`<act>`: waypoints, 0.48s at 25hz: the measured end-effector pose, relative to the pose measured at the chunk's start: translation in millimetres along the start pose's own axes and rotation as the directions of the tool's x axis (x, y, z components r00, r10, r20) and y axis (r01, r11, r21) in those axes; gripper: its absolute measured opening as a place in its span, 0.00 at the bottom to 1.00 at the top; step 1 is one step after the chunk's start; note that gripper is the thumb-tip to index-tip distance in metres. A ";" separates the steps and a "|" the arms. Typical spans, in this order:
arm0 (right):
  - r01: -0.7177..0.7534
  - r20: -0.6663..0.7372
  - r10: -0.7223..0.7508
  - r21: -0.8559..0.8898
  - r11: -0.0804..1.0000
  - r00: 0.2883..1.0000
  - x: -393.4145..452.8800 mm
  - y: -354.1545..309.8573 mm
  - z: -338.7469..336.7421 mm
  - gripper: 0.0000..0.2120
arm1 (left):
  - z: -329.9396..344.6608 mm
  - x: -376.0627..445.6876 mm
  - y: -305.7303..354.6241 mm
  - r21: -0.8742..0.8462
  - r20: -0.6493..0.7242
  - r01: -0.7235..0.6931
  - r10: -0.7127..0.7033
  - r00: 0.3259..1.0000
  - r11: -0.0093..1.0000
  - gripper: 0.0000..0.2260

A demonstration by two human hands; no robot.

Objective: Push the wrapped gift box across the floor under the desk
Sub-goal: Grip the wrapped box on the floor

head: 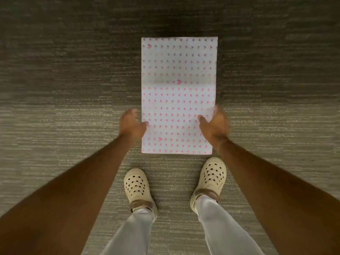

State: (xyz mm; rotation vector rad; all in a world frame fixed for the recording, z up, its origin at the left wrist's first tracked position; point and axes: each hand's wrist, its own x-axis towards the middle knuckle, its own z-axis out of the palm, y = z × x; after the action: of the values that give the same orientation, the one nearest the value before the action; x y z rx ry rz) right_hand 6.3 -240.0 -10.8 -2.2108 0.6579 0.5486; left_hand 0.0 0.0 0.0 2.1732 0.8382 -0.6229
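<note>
The wrapped gift box [177,92] is a long flat rectangle in white paper with rows of small pink hearts. It lies on the grey carpet straight ahead of me, its short near edge just beyond my feet. My left hand [131,124] clasps the box's left side near the close end, thumb on the top face. My right hand [214,124] clasps the right side at the same height, thumb on top and fingers wrapped over the edge. Both hands are slightly blurred. No desk shows in the head view.
Grey striped carpet [64,107] covers the whole floor and darkens into shadow at the far end. My two feet in cream perforated clogs [137,186] [211,179] stand just behind the box, with pale trouser legs below.
</note>
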 end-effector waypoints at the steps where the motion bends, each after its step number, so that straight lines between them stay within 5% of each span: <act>1: -0.027 -0.018 0.028 0.045 0.999 0.999 16.2 8.2 7.5 0.29 | 9.6 15.0 0.2 -0.039 -0.005 0.043 -0.044 0.999 0.998 0.28; 7: -0.209 0.075 0.195 0.331 0.920 0.978 86.0 42.1 40.1 0.20 | 47.4 87.9 -4.4 -0.162 0.057 0.145 -0.137 0.989 0.976 0.15; 12: -0.298 0.155 0.258 0.377 0.877 0.954 107.7 67.4 74.3 0.15 | 71.0 117.5 -42.1 -0.213 0.061 0.222 -0.214 0.975 0.951 0.14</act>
State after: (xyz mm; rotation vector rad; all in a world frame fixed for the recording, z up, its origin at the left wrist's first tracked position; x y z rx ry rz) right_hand 35.9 -253.4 -154.4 -1.7077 0.9529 0.6054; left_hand 36.4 12.6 -138.3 1.8804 1.0842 -0.6445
